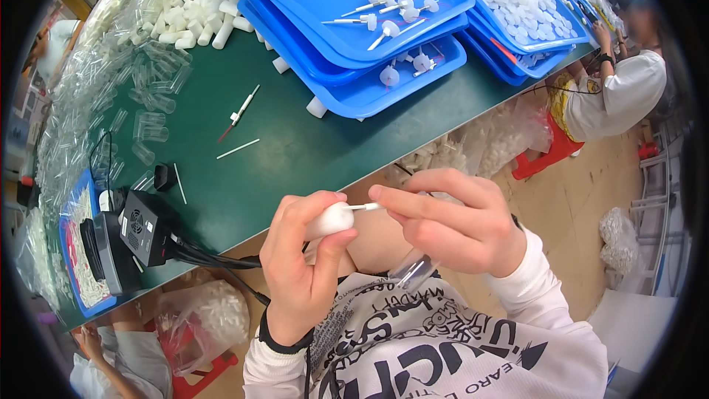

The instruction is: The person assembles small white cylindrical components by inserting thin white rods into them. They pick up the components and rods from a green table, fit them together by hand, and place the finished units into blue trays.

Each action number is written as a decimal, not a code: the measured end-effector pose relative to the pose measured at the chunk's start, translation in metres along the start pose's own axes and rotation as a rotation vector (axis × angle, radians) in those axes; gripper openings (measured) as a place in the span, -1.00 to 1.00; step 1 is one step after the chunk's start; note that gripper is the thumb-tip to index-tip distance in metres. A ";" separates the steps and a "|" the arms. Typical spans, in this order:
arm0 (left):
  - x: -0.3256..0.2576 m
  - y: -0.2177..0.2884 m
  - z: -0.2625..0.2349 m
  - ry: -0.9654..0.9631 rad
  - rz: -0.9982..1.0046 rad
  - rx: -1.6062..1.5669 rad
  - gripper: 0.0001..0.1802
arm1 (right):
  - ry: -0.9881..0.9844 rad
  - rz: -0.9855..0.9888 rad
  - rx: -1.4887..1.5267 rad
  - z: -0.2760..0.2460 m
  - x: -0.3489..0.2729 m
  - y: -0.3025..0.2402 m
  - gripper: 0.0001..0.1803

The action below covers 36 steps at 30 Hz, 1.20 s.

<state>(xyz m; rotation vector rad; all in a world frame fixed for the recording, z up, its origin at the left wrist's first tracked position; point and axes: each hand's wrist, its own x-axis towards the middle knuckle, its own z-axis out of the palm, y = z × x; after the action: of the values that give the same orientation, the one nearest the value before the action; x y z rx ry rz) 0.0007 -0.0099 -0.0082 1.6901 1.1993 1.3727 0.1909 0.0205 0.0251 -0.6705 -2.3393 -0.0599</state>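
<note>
My left hand (295, 255) is closed around a smooth white plastic cylinder (334, 220) with a rounded end, held over my lap beside the table edge. A thin white stick (362, 207) stands out from that end. Its other tip is pinched between the thumb and fingers of my right hand (461, 225). Below the right hand's curled fingers a clear plastic tube (413, 272) sticks out; the fingers hide how it is gripped. On the green table (284, 151) lie a small white stick assembly with a red tip (240, 112) and a bare white stick (238, 148).
Stacked blue trays (362, 55) hold stick pieces with round white discs; another blue tray (517, 7) holds loose discs. White cylinders (199, 7) and clear tubes (155, 81) pile up at left. A black device (148, 225) with cables stands near-left. Co-workers (620, 92) sit nearby.
</note>
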 end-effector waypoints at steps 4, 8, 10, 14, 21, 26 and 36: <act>0.001 0.002 0.000 0.006 -0.044 0.085 -0.72 | -0.030 -0.055 -0.068 -0.007 0.001 0.000 -0.83; 0.004 0.004 0.001 -0.045 0.046 0.197 -0.69 | -0.053 -0.084 -0.086 -0.007 0.002 0.000 -0.83; 0.003 0.002 0.002 -0.064 0.054 0.200 -0.67 | -0.068 -0.084 -0.055 -0.008 0.003 -0.001 -0.83; 0.004 0.002 0.004 -0.022 0.004 0.174 -0.65 | 0.101 0.063 0.242 0.001 -0.001 0.004 -0.80; -0.006 0.000 0.008 -0.077 -0.147 -0.108 -0.64 | 0.243 0.365 0.888 0.009 -0.014 -0.001 -0.73; -0.005 -0.002 0.015 -0.194 -0.164 -0.118 -0.65 | 0.158 0.270 0.912 0.016 -0.015 0.002 -0.74; -0.007 0.002 0.006 -0.274 -0.305 -0.230 -0.69 | 0.128 0.650 0.776 -0.018 -0.023 -0.001 -0.52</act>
<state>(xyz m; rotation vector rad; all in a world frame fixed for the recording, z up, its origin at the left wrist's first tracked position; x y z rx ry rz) 0.0072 -0.0166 -0.0102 1.4129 1.0474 1.0136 0.2162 0.0054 0.0238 -0.9255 -1.7070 1.0004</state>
